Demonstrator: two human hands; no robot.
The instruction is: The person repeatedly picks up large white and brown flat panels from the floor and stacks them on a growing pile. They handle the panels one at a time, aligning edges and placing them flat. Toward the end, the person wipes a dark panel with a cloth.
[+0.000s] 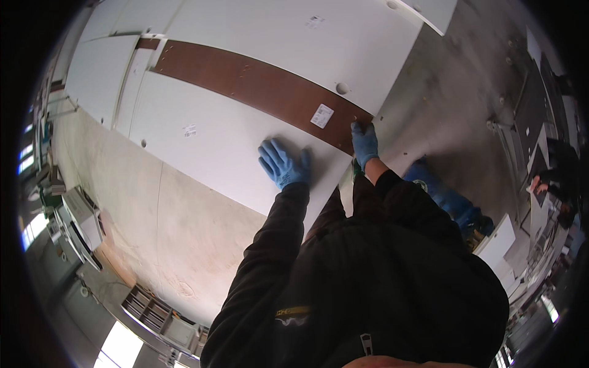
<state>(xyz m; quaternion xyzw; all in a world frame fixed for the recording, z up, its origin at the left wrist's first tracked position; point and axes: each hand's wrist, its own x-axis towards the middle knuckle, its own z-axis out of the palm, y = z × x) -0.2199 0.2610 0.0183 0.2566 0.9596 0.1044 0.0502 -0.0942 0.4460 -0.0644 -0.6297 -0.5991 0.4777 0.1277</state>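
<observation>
My left hand (283, 163), in a blue glove, lies flat with spread fingers on a long white panel (215, 122). Beside that panel runs a narrow brown board (245, 76) with a white label (321, 116) near its right end. My right hand (365, 145), gloved in the same blue, grips the right end of the brown board near its corner; part of the fingers is hidden. On the board's far side is a larger white panel (264, 30) with a round hole (342, 88) near its edge.
A blue wrapped bundle (448, 196) lies on the floor to my right. Further right, another person (555, 178) is beside stacked boards and a dark rack. More white panels (95, 76) extend at the left. A slatted wooden unit (147, 310) stands at the lower left.
</observation>
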